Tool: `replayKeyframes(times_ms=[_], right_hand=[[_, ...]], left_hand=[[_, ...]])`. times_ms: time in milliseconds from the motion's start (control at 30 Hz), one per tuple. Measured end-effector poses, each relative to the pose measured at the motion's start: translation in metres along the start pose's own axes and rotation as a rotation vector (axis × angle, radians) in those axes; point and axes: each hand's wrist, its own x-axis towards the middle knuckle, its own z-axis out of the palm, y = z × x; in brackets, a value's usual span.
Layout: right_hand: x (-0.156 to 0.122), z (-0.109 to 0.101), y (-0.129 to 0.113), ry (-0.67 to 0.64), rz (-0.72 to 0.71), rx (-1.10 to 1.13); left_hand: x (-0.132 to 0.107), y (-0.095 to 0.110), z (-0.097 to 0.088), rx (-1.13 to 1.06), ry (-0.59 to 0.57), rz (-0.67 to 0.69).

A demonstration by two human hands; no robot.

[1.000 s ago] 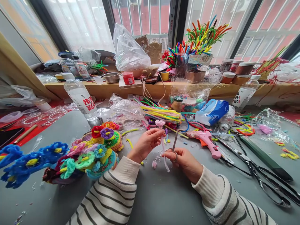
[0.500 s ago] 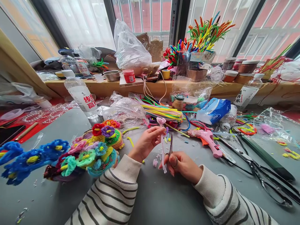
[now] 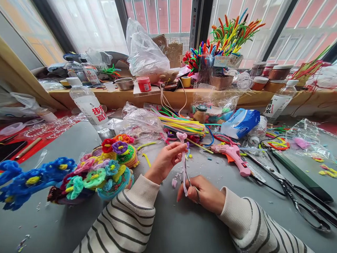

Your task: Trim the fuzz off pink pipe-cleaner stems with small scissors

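My left hand (image 3: 168, 160) pinches a pale pink pipe cleaner (image 3: 184, 168) near its top, where a fluffy pink tip stands above the fingers. The rest of it hangs straight down. My right hand (image 3: 204, 193) grips small scissors (image 3: 187, 175) by the handle loops, blades pointing up and lying against the hanging pipe cleaner. Whether the blades are parted is hard to see. Pink fluff scraps (image 3: 174, 182) lie on the table just behind the hands. Left of my left hand sit pipe-cleaner flowers (image 3: 97, 175) in several colours.
A pink glue gun (image 3: 237, 158) and large scissors (image 3: 286, 186) lie to the right. Behind the hands is a bundle of pipe cleaners (image 3: 181, 124). A water bottle (image 3: 88, 105) stands at the left, and a blue tissue pack (image 3: 240, 123) lies at the back right.
The scissors in my right hand have moved left and tilted, from beside the pipe cleaner to against it. My left hand keeps its pinch and has barely moved.
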Motion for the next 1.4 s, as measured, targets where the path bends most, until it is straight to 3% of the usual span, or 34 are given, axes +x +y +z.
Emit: replayKeyframes(times_ms=[400, 867, 1133, 1400], right_hand=[[-0.001, -0.003, 0.002, 0.019, 0.017, -0.057], [0.0, -0.003, 0.003, 0.005, 0.039, -0.017], [0.0, -0.003, 0.005, 0.099, 0.075, -0.034], [0.002, -0.001, 0.011, 0.146, 0.069, 0.009]], left_hand=[[-0.001, 0.0, -0.002, -0.069, -0.035, 0.008], [-0.001, -0.002, -0.002, 0.014, -0.061, -0.035], [0.0, -0.002, -0.003, -0.054, 0.079, -0.012], [0.002, -0.003, -0.006, -0.115, 0.094, -0.001]])
